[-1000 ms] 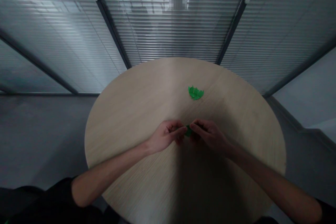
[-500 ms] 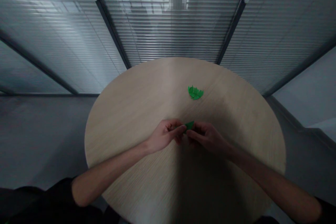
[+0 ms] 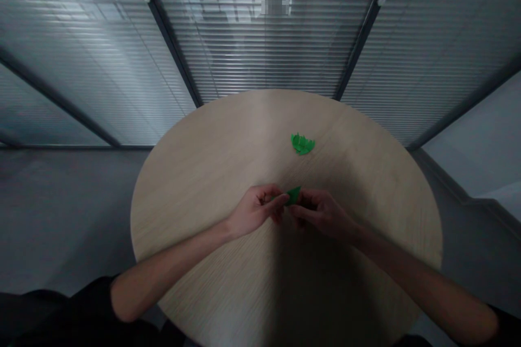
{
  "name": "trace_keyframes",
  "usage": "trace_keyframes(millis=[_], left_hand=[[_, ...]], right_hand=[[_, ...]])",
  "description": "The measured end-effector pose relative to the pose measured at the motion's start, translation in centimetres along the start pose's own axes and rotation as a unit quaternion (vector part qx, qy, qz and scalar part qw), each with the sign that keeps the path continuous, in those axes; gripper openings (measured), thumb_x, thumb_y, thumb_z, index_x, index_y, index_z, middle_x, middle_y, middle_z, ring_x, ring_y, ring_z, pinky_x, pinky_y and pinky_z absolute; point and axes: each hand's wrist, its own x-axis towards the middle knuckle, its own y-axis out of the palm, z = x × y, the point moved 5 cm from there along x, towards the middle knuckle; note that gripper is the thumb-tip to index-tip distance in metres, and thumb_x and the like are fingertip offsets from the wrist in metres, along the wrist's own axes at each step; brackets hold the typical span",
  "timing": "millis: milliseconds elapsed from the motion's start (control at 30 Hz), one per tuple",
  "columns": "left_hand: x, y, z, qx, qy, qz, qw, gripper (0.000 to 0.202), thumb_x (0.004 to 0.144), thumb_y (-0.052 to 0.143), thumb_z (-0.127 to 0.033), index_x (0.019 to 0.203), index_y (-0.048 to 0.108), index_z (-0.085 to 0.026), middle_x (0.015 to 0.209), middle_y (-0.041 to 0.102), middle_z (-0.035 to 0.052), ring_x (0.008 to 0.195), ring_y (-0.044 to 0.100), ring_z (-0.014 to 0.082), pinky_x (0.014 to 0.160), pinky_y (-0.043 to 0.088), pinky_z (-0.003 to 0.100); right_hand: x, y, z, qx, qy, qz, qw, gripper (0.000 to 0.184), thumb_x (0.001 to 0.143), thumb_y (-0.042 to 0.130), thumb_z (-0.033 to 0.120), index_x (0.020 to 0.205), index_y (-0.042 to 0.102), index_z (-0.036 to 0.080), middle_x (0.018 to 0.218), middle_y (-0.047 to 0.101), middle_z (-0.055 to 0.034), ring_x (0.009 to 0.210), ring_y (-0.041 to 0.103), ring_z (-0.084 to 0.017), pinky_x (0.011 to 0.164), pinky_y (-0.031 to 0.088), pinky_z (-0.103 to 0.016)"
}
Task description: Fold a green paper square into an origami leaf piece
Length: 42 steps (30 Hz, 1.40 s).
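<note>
Between my two hands is a small, flat green piece with a pointed corner, probably folded paper (image 3: 293,194). My left hand (image 3: 258,209) pinches its left side between thumb and fingers. My right hand (image 3: 319,210) is closed at its right side, thumb and forefinger against the edge. The fingers cover much of the piece. Beyond the hands, a brighter green spiky object (image 3: 303,144), made of several pointed parts in a half-round shape, lies on the round wooden table (image 3: 203,157).
Behind the table stands a glass partition with blinds (image 3: 264,59) and dark frame posts. Grey floor (image 3: 65,211) shows to the left. My shadow darkens the near right part of the tabletop.
My right thumb has shifted slightly on the green piece, and a little more of the piece shows. My left hand and the spiky object stay in place.
</note>
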Motion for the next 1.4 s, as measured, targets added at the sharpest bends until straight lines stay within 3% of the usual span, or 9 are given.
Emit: trace_keyframes(millis=[200,400,600,900,1200,1400], left_hand=[[-0.1,0.0,0.1,0.009,-0.015,0.026,1.000,0.054,0.094,0.059,-0.065,0.081,0.062,-0.013,0.069,0.063,0.0021,0.057,0.062,0.0125,0.055,0.052,0.024],[-0.4,-0.3,0.2,0.099,0.002,0.017,0.995,0.049,0.102,0.049,-0.057,0.083,0.062,-0.014,0.058,0.059,-0.0008,0.053,0.055,0.0111,0.053,0.040,0.022],[-0.6,0.2,-0.1,0.088,-0.004,0.045,0.995,0.049,0.102,0.048,-0.057,0.078,0.057,-0.016,0.059,0.059,-0.0001,0.055,0.054,0.0118,0.055,0.040,0.024],[-0.6,0.5,-0.2,0.056,-0.014,0.057,0.997,0.052,0.099,0.051,-0.064,0.079,0.057,-0.016,0.061,0.059,-0.0006,0.054,0.055,0.0119,0.055,0.041,0.024],[-0.2,0.2,0.6,0.031,0.014,0.039,0.999,0.066,0.099,0.041,-0.075,0.091,0.063,-0.013,0.073,0.062,0.0031,0.057,0.060,0.0129,0.054,0.048,0.026],[-0.3,0.3,0.5,0.034,0.014,0.054,0.998,0.055,0.101,0.045,-0.067,0.088,0.059,-0.015,0.070,0.058,0.0012,0.058,0.060,0.0132,0.054,0.048,0.025]], right_hand=[[0.1,-0.7,-0.1,0.034,0.020,-0.022,0.999,0.027,0.087,0.071,0.041,0.075,0.062,0.019,0.063,0.059,0.0022,0.054,0.054,-0.011,0.051,0.043,-0.023],[0.1,-0.7,-0.3,0.056,0.024,-0.019,0.998,0.024,0.083,0.073,0.039,0.077,0.063,0.018,0.064,0.060,0.0022,0.055,0.055,-0.011,0.052,0.043,-0.024],[0.2,-1.2,-0.4,-0.018,0.001,-0.061,0.998,0.047,0.098,0.056,0.058,0.076,0.064,0.018,0.060,0.059,0.0007,0.052,0.052,-0.011,0.051,0.040,-0.025],[0.4,-1.3,-1.1,0.003,-0.002,-0.087,0.996,0.054,0.095,0.056,0.069,0.075,0.061,0.019,0.060,0.057,0.0018,0.050,0.051,-0.011,0.047,0.039,-0.024],[0.8,-1.1,-0.4,0.054,-0.023,-0.061,0.996,0.044,0.097,0.059,0.061,0.087,0.063,0.019,0.080,0.069,-0.0028,0.058,0.063,-0.012,0.054,0.051,-0.025],[0.5,-0.9,-0.4,0.091,0.007,-0.047,0.995,0.040,0.095,0.064,0.059,0.091,0.062,0.020,0.080,0.064,0.0003,0.060,0.062,-0.012,0.056,0.053,-0.026]])
